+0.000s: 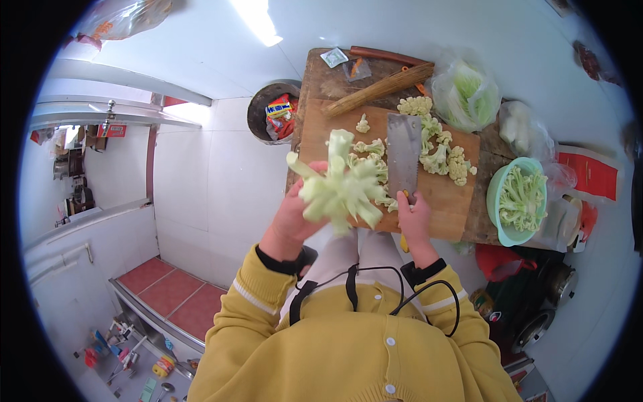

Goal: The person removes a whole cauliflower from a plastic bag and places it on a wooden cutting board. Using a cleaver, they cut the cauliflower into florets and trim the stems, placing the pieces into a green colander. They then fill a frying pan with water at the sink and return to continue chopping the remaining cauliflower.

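Note:
My left hand [289, 213] is closed round a pale green cauliflower stalk [340, 186] with cut stubs branching from it, lifted over the near left edge of the cutting board. The stalk hides part of my fingers. In my right hand [414, 218] is a cleaver [403, 153], gripped by its yellow handle, with its broad grey blade pointing away from me above the wooden cutting board [447, 214]. Cut cauliflower florets [437, 159] lie on the board on both sides of the blade. One small floret [362, 123] sits apart near the far left.
A mint-green basin [497, 201] of cut cauliflower stands at the table's right. Bagged cabbage [467, 94] and another plastic bag [524, 127] lie behind it. A wooden stick [382, 87] crosses the board's far edge. Left of the table is a bin [258, 110] holding wrappers.

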Available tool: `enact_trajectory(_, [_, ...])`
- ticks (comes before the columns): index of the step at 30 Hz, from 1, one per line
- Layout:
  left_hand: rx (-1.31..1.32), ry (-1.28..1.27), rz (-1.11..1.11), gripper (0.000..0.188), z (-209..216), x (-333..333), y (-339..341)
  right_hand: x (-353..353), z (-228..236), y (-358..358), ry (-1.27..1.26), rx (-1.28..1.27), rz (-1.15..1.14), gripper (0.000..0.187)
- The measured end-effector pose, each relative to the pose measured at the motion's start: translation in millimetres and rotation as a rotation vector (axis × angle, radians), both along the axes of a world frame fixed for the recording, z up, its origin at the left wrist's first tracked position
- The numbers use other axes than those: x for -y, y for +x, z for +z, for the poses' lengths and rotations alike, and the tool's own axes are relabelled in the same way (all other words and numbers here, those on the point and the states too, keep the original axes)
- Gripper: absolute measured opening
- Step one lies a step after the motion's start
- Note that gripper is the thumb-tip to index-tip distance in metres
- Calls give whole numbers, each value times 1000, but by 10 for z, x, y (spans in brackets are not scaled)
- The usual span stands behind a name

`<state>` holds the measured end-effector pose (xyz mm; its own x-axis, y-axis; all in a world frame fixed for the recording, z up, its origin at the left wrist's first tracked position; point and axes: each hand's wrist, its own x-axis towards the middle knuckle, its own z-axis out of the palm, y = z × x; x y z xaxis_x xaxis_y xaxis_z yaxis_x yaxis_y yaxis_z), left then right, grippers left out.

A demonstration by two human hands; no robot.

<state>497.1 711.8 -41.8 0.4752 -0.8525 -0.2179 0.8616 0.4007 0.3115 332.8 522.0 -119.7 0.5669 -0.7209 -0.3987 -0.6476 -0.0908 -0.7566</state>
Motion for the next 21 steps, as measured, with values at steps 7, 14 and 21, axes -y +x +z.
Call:
enact_trajectory(7, [340, -391, -65, 22, 1539, 75, -398, 68, 187, 16, 305, 250, -193, 22])
enact_trajectory(14, [350, -494, -94, 22, 1652, -2, -269, 41, 309, 115, 338, 262, -214, 20])
enact_trajectory(21, [150, -214, 49, 38, 1165, -271, -88, 32, 289, 184, 388, 270, -272, 20])
